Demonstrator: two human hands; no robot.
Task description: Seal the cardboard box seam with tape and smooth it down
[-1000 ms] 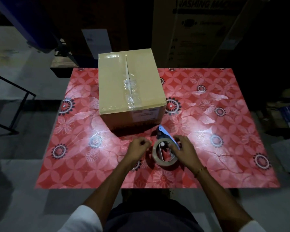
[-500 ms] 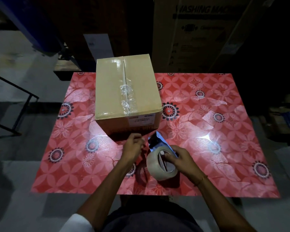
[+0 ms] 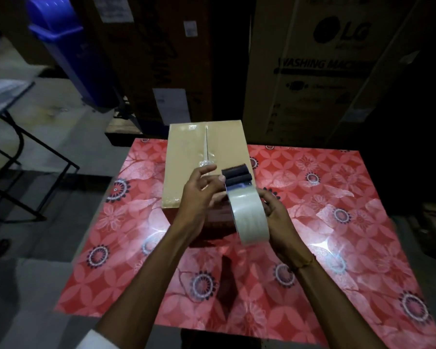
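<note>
— Right, what's the picture at the table?

— The cardboard box (image 3: 186, 167) sits at the far edge of the red floral table (image 3: 337, 197), flaps shut, centre seam (image 3: 206, 144) running away from the person. There's a crumpled scrap of clear tape (image 3: 207, 162) on that seam, so I'd call it far from sealed.

— And the tape?

— Off the table, held up just above the near end of the box. The right hand (image 3: 278, 220) is wrapped round the tape dispenser (image 3: 247, 207), fingers closed on the roll side, toothed cutter pointing toward the box.

— Left hand?

— The left hand (image 3: 199, 195) is at the dispenser's black roller, thumb and fingers loosely parted. Looks like it's after the free end, but whether it has tape pinched, I can't tell.

— So what makes this step go well?

— Draw out a clean tail first. Then I'd stick it down over the near wall, line up on the seam, and pull straight along it with steady pressure. That crumpled patch could lift the new strip, so press hard there.
</note>
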